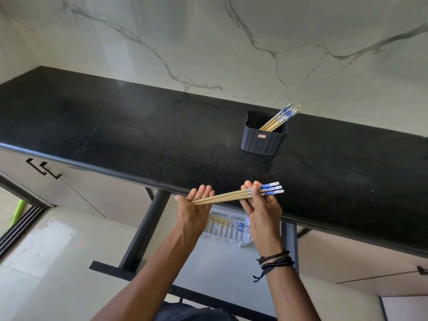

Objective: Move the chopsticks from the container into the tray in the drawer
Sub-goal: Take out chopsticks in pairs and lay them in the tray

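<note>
black desk (139, 126) is carrying a part-emptied container (261, 142); right grip (259, 212) is pinching three chopsticks (229, 196), flat left grip (194, 209) supporting, part-filled tray (222, 232) below them.

White marble wall (208, 42) with grey veins, behind a glossy black speckled countertop (115, 126) running left to right. Pale cabinet fronts (92, 188) below it, with two black angular handles (44, 169) at left. Light tiled floor (46, 262), with a dark sliding-door track (20, 225) at the left edge and a green object (17, 214) just beside it.
</note>
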